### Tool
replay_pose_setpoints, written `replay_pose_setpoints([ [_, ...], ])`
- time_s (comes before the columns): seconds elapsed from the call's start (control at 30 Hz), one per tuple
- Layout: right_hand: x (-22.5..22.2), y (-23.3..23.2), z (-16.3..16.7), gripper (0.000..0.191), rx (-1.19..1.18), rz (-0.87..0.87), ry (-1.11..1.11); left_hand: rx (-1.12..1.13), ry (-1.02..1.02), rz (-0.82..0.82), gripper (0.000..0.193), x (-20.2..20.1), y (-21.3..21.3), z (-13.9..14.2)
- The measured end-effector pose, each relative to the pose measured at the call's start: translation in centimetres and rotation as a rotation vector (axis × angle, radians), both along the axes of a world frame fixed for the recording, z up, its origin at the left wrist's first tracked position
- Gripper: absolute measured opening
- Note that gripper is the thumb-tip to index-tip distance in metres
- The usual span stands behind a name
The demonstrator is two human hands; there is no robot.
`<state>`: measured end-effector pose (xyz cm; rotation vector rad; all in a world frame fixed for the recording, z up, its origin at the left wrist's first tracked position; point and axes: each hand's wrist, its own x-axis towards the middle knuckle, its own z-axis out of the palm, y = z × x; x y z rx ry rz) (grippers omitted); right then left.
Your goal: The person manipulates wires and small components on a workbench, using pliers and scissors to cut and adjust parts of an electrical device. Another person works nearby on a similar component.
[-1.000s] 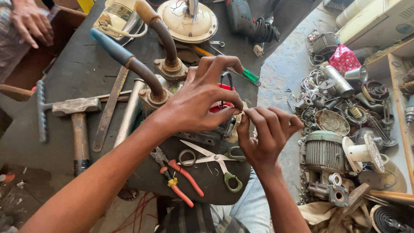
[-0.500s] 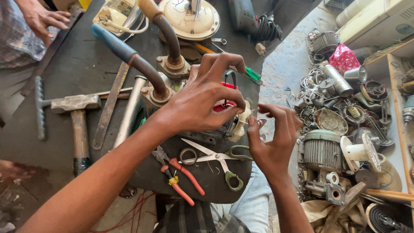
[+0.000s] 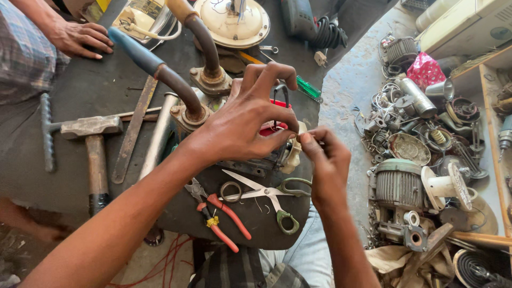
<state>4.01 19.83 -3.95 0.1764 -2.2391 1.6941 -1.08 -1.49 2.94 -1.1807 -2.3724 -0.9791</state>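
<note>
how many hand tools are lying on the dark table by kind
hammer: 1
scissors: 1
red-handled pliers: 1
green-handled screwdriver: 1
flat metal file: 1
total: 5

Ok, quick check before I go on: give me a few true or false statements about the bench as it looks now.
1. The scissors lie open. True.
2. The left hand grips the hammer. False: the hammer lies untouched on the bench; the hand is over the motor part.
3. The pliers have red handles. True.
4. The right hand holds the scissors. False: its fingers pinch something small beside the left thumb.
</note>
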Motion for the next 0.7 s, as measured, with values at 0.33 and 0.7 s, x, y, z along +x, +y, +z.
replay_pose_setpoints([
  [0.33,1.4,0.9,1.5,0.022,0.264,-0.053,0.1,-0.013,0.003,-0.006,0.012,0.1,-0.1,0.1],
  [0.7,0.5,1.2,0.9,0.027,0.862,-0.227,0.732,-0.008,-0.009,0.001,0.012,0.0,-0.1,-0.1],
])
